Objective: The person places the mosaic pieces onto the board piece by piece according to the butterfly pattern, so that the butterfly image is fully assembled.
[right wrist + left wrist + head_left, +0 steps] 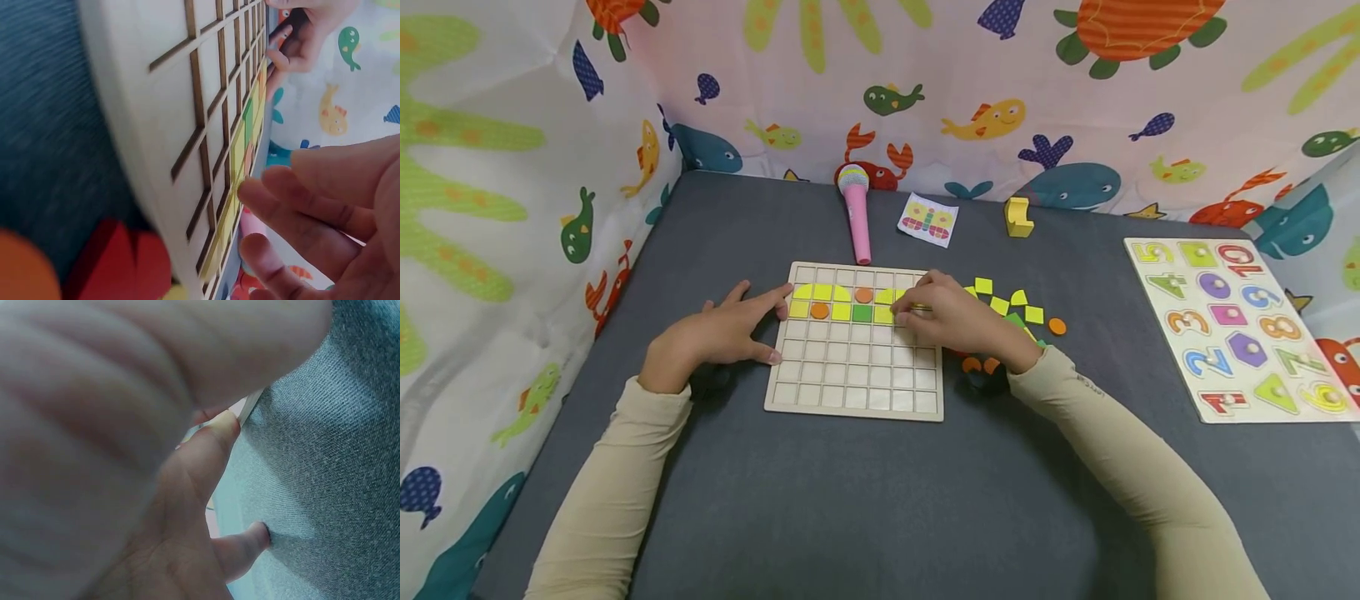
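Right hand (951, 317): fingers bent close together, tips at the yellow tiles (822, 292); whether they pinch one cannot be told. Left hand (718, 333): fingers spread, at the left edge of the board (855, 374). The gridded board lies flat on the table (820, 500), bearing yellow tiles, orange discs (820, 311) and a green tile (862, 313). Loose tiles (1033, 315) lie to its right. Beyond stand a microphone (857, 217), card (927, 220) and block (1018, 218); far right, a number board (1255, 321). Table surface: dark grey. Sea-creature curtain (835, 100) encloses the back and sides.
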`<state>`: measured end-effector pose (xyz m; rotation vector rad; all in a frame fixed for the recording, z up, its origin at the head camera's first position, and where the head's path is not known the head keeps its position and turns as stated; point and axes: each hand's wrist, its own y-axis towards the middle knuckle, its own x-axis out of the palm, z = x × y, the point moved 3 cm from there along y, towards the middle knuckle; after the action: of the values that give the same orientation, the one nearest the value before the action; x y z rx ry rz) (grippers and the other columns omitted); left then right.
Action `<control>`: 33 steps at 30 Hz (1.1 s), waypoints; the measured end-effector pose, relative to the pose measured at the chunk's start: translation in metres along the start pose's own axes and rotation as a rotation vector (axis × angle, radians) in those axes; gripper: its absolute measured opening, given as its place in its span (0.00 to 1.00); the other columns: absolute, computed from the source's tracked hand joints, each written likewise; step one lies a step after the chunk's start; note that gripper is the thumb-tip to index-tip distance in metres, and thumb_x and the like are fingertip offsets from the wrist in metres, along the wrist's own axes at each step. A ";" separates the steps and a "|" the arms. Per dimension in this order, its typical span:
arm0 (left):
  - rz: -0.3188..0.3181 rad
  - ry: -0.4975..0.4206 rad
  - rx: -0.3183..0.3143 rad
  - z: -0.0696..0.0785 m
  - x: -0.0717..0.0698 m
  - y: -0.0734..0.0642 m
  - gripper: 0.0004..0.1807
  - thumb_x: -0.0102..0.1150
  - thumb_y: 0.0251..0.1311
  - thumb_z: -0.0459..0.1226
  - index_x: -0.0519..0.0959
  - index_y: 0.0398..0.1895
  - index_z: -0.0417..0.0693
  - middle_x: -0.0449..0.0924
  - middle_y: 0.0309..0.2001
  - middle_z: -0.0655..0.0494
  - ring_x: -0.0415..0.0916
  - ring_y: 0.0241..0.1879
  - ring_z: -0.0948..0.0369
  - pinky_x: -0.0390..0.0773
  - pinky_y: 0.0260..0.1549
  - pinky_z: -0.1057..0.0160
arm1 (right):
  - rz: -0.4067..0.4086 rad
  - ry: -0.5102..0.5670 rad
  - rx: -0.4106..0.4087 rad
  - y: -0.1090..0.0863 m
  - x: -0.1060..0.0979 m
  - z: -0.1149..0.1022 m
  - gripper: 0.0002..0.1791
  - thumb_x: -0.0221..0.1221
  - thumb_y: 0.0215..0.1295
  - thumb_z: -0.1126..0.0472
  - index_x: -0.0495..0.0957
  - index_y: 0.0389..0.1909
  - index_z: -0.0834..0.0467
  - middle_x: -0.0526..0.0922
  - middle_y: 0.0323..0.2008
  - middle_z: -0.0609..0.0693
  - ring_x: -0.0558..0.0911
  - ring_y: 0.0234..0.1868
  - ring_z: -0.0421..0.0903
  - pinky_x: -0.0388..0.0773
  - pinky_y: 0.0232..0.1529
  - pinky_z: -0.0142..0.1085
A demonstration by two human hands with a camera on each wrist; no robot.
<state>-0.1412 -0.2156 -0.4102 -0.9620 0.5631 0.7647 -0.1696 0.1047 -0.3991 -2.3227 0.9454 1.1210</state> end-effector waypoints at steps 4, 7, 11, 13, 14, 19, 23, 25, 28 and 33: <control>0.008 0.003 -0.003 -0.002 -0.002 -0.002 0.61 0.78 0.64 0.46 0.45 0.89 0.55 0.50 0.85 0.38 0.24 0.83 0.33 0.32 0.69 0.19 | 0.020 0.003 -0.046 0.002 -0.002 0.002 0.13 0.63 0.79 0.59 0.87 0.56 0.59 0.85 0.63 0.54 0.70 0.62 0.56 0.70 0.60 0.53; 0.011 0.005 0.002 -0.002 -0.003 -0.001 0.61 0.78 0.63 0.47 0.45 0.89 0.55 0.50 0.85 0.38 0.24 0.83 0.33 0.32 0.69 0.18 | -0.003 0.001 -0.063 0.010 0.002 0.003 0.14 0.63 0.78 0.58 0.85 0.58 0.58 0.82 0.65 0.53 0.66 0.66 0.58 0.67 0.62 0.56; 0.000 -0.004 0.020 0.002 0.002 0.004 0.60 0.78 0.64 0.47 0.46 0.89 0.56 0.50 0.85 0.39 0.25 0.83 0.33 0.31 0.69 0.19 | -0.039 -0.023 -0.042 0.012 0.008 0.006 0.07 0.64 0.76 0.56 0.84 0.47 0.54 0.83 0.65 0.50 0.66 0.64 0.57 0.67 0.60 0.54; 0.000 -0.010 0.032 0.005 0.004 0.005 0.58 0.78 0.64 0.46 0.48 0.89 0.55 0.51 0.85 0.39 0.25 0.83 0.33 0.31 0.69 0.19 | -0.045 -0.027 -0.030 0.008 0.008 0.007 0.05 0.65 0.75 0.55 0.83 0.39 0.52 0.82 0.67 0.50 0.67 0.63 0.56 0.67 0.57 0.52; 0.001 -0.012 0.034 0.006 0.004 0.005 0.57 0.78 0.64 0.46 0.50 0.88 0.55 0.51 0.84 0.39 0.25 0.83 0.33 0.31 0.69 0.19 | -0.045 -0.024 -0.028 0.006 0.007 0.007 0.06 0.65 0.76 0.56 0.83 0.38 0.52 0.82 0.67 0.51 0.68 0.62 0.56 0.68 0.57 0.52; 0.016 -0.002 0.037 0.008 -0.003 0.004 0.57 0.79 0.63 0.46 0.51 0.87 0.54 0.52 0.84 0.38 0.25 0.83 0.32 0.32 0.69 0.18 | -0.018 0.006 -0.006 -0.009 -0.006 0.011 0.09 0.64 0.77 0.57 0.89 0.48 0.56 0.85 0.62 0.53 0.69 0.62 0.55 0.70 0.56 0.53; 0.006 0.011 0.019 0.008 -0.005 0.002 0.60 0.78 0.63 0.47 0.47 0.89 0.54 0.51 0.84 0.38 0.25 0.83 0.33 0.32 0.69 0.19 | 0.051 0.008 -0.013 -0.028 -0.019 0.019 0.14 0.65 0.76 0.60 0.87 0.56 0.62 0.87 0.57 0.55 0.72 0.60 0.57 0.72 0.56 0.54; -0.001 0.012 0.008 0.007 -0.005 0.002 0.61 0.78 0.63 0.47 0.46 0.89 0.55 0.49 0.85 0.37 0.25 0.83 0.33 0.32 0.69 0.19 | 0.079 0.011 -0.010 -0.040 -0.025 0.024 0.13 0.66 0.76 0.62 0.87 0.55 0.63 0.87 0.57 0.56 0.73 0.59 0.57 0.73 0.56 0.55; -0.006 0.006 0.002 0.006 -0.003 0.001 0.61 0.78 0.63 0.47 0.45 0.89 0.55 0.49 0.85 0.37 0.24 0.83 0.33 0.31 0.69 0.19 | 0.113 0.013 0.023 -0.057 -0.036 0.033 0.12 0.66 0.76 0.63 0.87 0.54 0.64 0.87 0.55 0.56 0.74 0.58 0.56 0.75 0.58 0.56; -0.010 0.000 -0.008 0.002 -0.001 0.000 0.61 0.78 0.63 0.47 0.44 0.89 0.55 0.49 0.85 0.37 0.23 0.83 0.33 0.31 0.69 0.18 | 0.133 -0.019 0.131 -0.083 -0.051 0.048 0.12 0.64 0.77 0.64 0.86 0.55 0.64 0.87 0.53 0.57 0.74 0.59 0.57 0.75 0.59 0.59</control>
<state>-0.1413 -0.2142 -0.4081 -0.9713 0.5551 0.7590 -0.1582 0.2115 -0.3832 -2.1682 1.1452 1.0957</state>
